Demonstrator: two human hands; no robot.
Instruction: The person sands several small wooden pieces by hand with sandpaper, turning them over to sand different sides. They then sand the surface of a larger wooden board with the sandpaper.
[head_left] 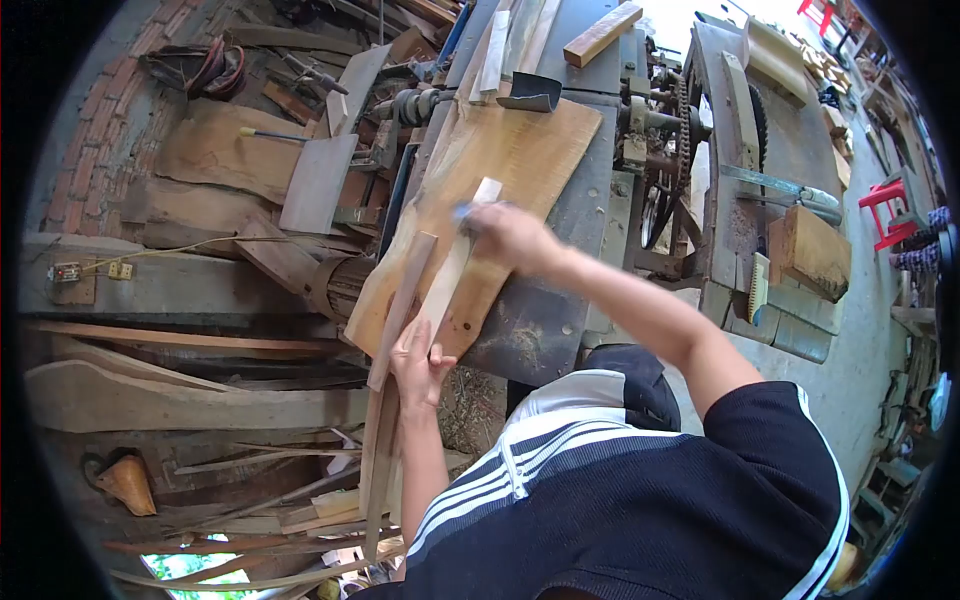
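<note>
A long pale wooden strip (447,284) slants across a broad wooden board (540,135). Its near end is gripped by my left hand (420,362), with fingers and thumb around it. Over the strip's upper part is my right hand (515,238), blurred by motion and closed on a small blue-grey piece (463,212) that looks like folded sandpaper; the fingers hide most of it. A darker wooden strip (402,305) lies just left of the pale one, beside my left hand. On the board's far end rests a curled black sheet (530,93), like sandpaper.
The board lies on a metal machine table (525,330) dusted with shavings. To the right are a toothed blade (760,130), a wood block (810,250) and a brush (759,287). Planks (200,395) and offcuts crowd the left. A red stool (885,212) stands far right.
</note>
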